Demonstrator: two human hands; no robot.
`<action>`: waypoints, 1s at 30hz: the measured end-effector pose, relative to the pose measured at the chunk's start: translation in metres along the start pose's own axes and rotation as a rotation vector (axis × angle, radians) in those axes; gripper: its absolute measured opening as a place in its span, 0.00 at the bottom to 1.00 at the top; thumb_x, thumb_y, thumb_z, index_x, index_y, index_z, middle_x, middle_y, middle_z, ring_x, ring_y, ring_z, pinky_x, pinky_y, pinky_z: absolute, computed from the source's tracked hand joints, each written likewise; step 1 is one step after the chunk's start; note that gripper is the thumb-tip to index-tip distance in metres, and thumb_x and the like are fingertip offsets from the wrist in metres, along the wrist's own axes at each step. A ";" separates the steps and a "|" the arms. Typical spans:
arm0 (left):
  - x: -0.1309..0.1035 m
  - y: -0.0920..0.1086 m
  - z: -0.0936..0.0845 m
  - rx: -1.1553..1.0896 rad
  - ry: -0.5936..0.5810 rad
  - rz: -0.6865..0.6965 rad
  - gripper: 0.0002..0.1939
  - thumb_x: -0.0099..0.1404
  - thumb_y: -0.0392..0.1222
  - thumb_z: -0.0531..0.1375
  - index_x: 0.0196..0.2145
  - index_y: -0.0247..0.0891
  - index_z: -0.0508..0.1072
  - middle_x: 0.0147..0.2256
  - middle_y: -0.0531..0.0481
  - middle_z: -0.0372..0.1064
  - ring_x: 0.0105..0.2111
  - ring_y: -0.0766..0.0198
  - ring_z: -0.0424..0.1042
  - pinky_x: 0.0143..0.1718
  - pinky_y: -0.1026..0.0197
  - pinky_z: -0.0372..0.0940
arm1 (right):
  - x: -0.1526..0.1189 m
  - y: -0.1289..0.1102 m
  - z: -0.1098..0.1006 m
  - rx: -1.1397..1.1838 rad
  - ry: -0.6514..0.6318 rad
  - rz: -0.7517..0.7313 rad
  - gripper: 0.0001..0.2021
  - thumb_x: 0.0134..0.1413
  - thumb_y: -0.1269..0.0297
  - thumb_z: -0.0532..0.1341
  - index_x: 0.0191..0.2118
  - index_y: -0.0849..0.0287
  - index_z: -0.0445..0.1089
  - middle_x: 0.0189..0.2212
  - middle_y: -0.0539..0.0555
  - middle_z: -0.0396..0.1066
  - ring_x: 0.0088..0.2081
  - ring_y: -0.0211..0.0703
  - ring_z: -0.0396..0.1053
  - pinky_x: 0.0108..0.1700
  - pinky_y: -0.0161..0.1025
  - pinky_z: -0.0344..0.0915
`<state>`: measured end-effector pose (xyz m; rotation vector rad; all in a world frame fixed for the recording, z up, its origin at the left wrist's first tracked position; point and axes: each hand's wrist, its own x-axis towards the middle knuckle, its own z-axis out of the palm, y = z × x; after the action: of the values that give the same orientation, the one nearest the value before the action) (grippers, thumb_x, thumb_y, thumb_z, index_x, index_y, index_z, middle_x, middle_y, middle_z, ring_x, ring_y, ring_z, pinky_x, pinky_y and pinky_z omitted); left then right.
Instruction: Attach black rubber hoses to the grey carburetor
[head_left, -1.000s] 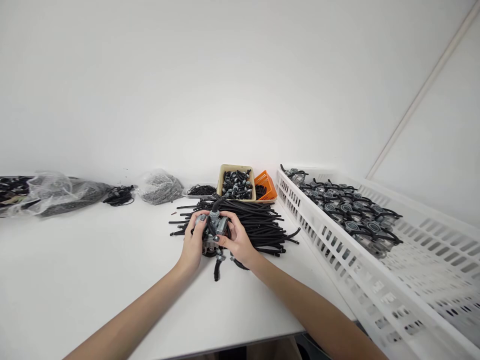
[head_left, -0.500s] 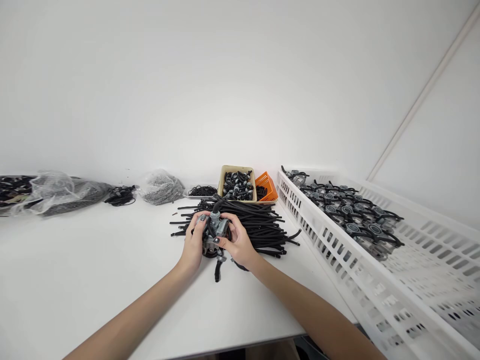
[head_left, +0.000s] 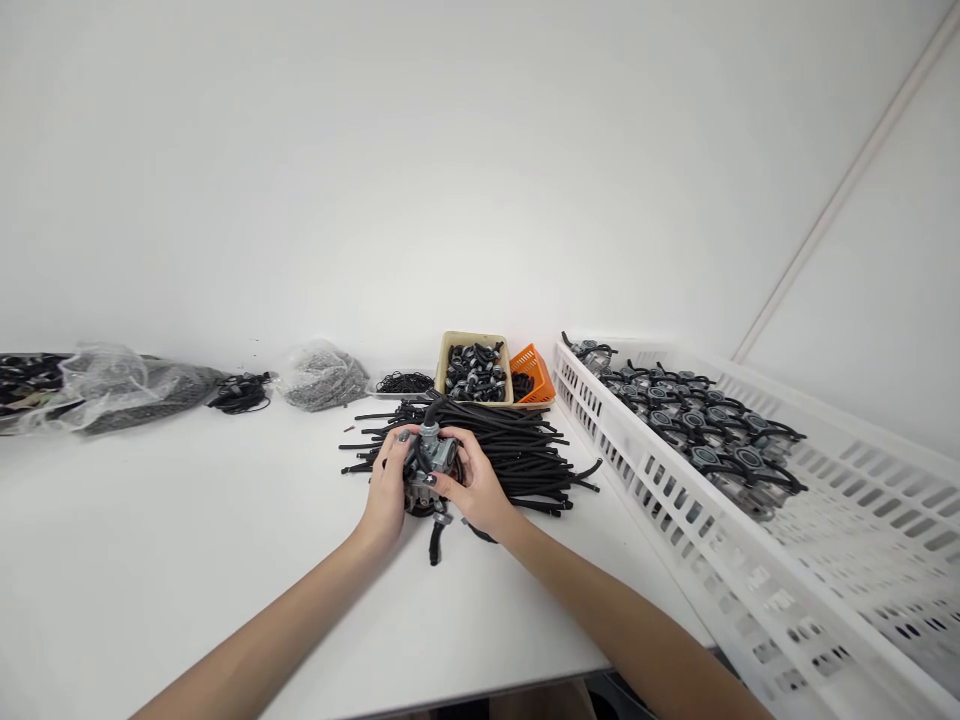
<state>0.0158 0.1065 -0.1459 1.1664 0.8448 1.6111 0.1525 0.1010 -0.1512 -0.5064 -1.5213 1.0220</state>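
Head view —
A: Hands' state?
B: Left hand (head_left: 388, 487) and right hand (head_left: 474, 485) both clamped on the carburetor (head_left: 429, 463), held between them.
A: Surroundings?
B: Hose pile (head_left: 510, 445) just beyond the right hand, on the counter (head_left: 187, 520).

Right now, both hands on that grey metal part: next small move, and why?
Probably seat the loose black rubber hose fully: both the left hand and right hand already clasp the grey metal carburetor, and the hose dangles from its underside onto the white table.

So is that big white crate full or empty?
Partly full: the white crate holds rows of grey parts at its far end; the near end shows bare floor.
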 end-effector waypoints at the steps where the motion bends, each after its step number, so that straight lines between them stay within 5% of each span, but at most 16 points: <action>1: 0.000 0.000 0.000 0.004 0.000 0.003 0.20 0.63 0.60 0.60 0.42 0.41 0.71 0.39 0.49 0.69 0.41 0.56 0.68 0.41 0.60 0.64 | 0.000 0.000 0.000 0.004 -0.001 0.000 0.28 0.52 0.51 0.70 0.54 0.55 0.61 0.49 0.58 0.68 0.52 0.53 0.67 0.56 0.48 0.64; 30: -0.002 -0.001 -0.001 -0.003 -0.063 0.015 0.18 0.63 0.55 0.59 0.46 0.44 0.67 0.43 0.51 0.66 0.41 0.57 0.66 0.42 0.60 0.62 | -0.002 0.007 -0.004 -0.060 0.009 -0.064 0.25 0.55 0.58 0.69 0.55 0.52 0.61 0.48 0.54 0.68 0.49 0.50 0.67 0.51 0.42 0.63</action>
<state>0.0156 0.1044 -0.1475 1.2173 0.7950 1.5788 0.1546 0.1045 -0.1585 -0.5006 -1.5537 0.9261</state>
